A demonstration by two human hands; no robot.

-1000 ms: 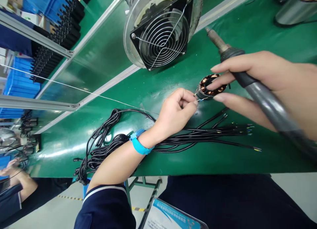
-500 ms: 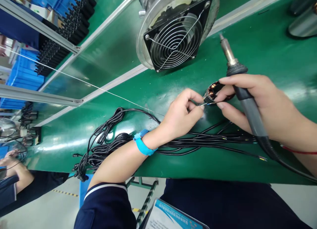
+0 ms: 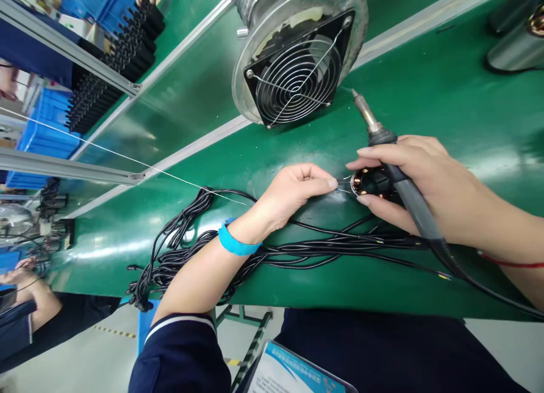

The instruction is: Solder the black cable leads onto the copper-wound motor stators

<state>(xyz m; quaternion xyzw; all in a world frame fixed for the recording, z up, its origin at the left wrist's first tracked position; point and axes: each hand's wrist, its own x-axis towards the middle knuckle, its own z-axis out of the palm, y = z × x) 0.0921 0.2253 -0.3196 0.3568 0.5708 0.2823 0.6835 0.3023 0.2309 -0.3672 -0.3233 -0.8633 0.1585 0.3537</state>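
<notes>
Between the thumb and fingers of my right hand (image 3: 429, 183) is a motor stator (image 3: 357, 183), a dark ring with copper windings. The same hand holds a soldering iron (image 3: 408, 194), its bare tip pointing up and away from the stator. My left hand (image 3: 293, 191) pinches the thin wires (image 3: 345, 185) that come out of the stator's near end. A blue band (image 3: 238, 243) is around my left wrist. Below my hands, black cables (image 3: 297, 248) lie bundled on the green bench, some with stripped coloured ends.
A fume-extractor fan (image 3: 295, 89) with a wire guard stands behind my hands. Metal cylinders (image 3: 516, 47) are at the far right. A white solder-like strand (image 3: 127, 155) hangs across the left. Co-workers' hands (image 3: 25, 277) show at the left and top.
My right hand has shifted left and now grips the stator between thumb and fingers, the iron moving with it. My left fingers have closed on the wires, drawn out from the stator.
</notes>
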